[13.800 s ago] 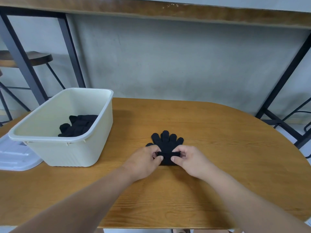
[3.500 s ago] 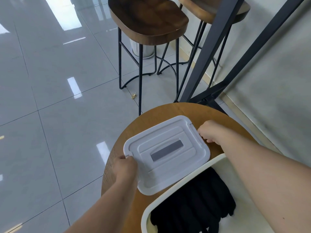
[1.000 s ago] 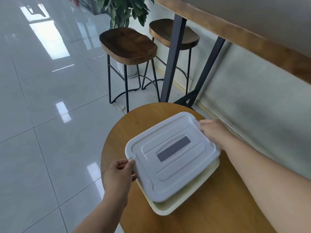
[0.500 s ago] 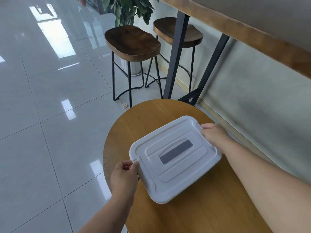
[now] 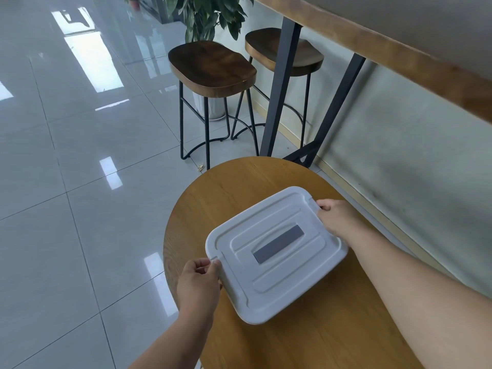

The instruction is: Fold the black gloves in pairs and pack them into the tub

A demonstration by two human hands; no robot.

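Note:
A white lid [image 5: 277, 251] with a grey rectangular patch in its middle lies flat over the tub on the round end of the wooden table [image 5: 306, 339]. The tub and the black gloves are hidden beneath it. My left hand [image 5: 198, 283] grips the lid's near left edge at a small tab. My right hand [image 5: 336, 218] grips the far right edge, fingers curled over the rim.
Two dark wooden stools [image 5: 213, 65] on black metal legs stand on the glossy tiled floor beyond the table's end. A potted plant [image 5: 210, 14] is behind them. A black frame leg [image 5: 282, 83] of a high counter stands along the right wall.
The lid went from held beside the open tub to resting over it. A second ago the cream rim still showed below the lid; now the lid covers it fully. Both hands kept their grip.

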